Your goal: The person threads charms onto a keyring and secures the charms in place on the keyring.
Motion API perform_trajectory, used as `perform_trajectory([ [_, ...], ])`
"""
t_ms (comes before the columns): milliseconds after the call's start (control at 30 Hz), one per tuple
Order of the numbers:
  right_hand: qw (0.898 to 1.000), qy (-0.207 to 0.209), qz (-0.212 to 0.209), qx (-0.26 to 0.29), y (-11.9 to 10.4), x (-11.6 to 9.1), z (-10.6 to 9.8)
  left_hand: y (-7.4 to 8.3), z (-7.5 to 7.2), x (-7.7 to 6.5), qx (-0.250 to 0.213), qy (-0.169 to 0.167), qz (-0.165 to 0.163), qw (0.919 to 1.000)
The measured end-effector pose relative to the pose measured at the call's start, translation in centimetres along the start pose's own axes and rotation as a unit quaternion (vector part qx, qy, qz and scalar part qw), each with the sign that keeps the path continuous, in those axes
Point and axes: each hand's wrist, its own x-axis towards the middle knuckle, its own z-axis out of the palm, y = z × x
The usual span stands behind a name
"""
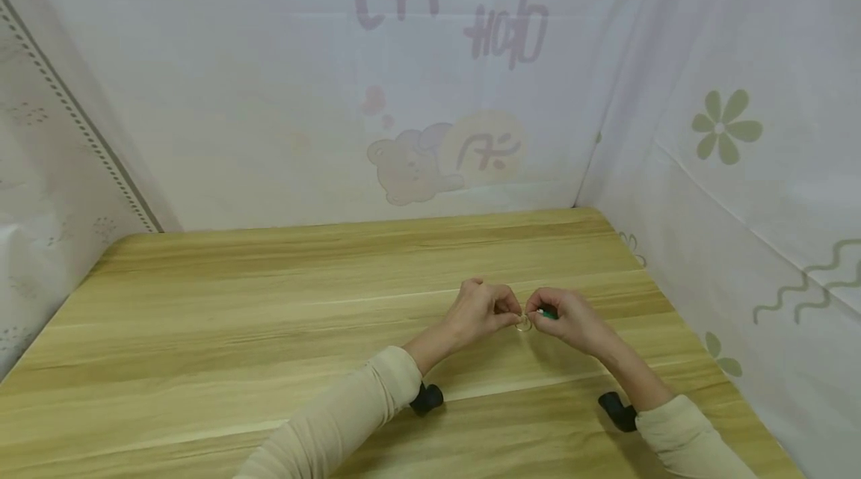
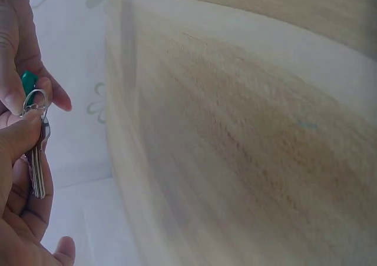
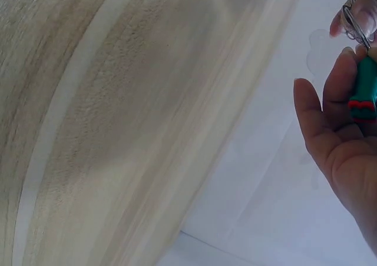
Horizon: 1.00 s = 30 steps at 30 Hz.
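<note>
My left hand [image 1: 486,308] pinches a metal key ring [image 2: 46,101] between thumb and finger. Several silver keys [image 2: 37,175] hang from that ring and lie against the left fingers. Facing it, my right hand [image 1: 572,320] grips a small green fob with red trim [image 3: 364,92]. The fob joins the ring by small metal links, partly hidden by the fingertips. Both hands are close together above the right half of the table, with the ring between them in the head view.
A wood-grain table [image 1: 269,314] spreads beneath both arms. Black curved pieces [image 1: 427,398] show by each forearm, partly behind the sleeves. Pale printed cloth [image 1: 269,90] hangs around the back and sides of the table.
</note>
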Motion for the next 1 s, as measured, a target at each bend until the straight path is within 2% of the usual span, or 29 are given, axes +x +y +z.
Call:
perform_trajectory([
  [200,1.0,0.025,0.002,-0.006,-0.03,-0.03,0.15,0.06,0.05,-0.08,-0.015,0.024,0.003,0.9996],
  [333,0.998,0.057,-0.016,-0.014,0.07,0.02,0.31,0.15,-0.02,-0.03,-0.06,0.027,-0.034,0.9972],
  [433,0.997,0.074,-0.024,-0.02,0.12,0.04,0.38,0.17,-0.06,0.01,-0.08,0.028,-0.066,0.9943],
  [500,0.996,0.079,-0.025,-0.017,0.12,0.03,0.4,0.17,-0.05,0.03,-0.084,0.029,-0.075,0.9933],
  [733,0.997,0.08,-0.018,-0.002,0.02,0.01,0.19,0.2,0.29,0.1,-0.114,0.04,-0.066,0.9905],
  [833,0.997,0.075,-0.011,-0.002,0.0,-0.01,0.17,0.29,0.53,0.06,-0.099,0.046,-0.053,0.9926],
  [1000,0.998,0.07,0.005,0.003,-0.13,-0.01,0.24,0.42,0.87,0.02,-0.024,0.058,-0.013,0.9979],
])
